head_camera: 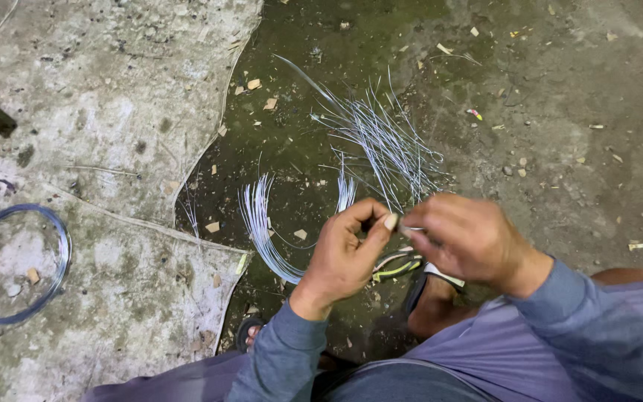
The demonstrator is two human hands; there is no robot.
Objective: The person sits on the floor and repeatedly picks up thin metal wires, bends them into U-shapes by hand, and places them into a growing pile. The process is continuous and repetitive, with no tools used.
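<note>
While both hands, left hand [344, 257] and right hand [463, 238], pinch thin wire [411, 229], cut wire pieces [388, 141] lie beyond

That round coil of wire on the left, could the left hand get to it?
Probably yes, with a stretch. The coil of wire lies uncovered on the ground, nothing between, but the left hand is pinching thin wire.

Dim cool overhead light, soft shadows, slight blur, darker corners
</note>
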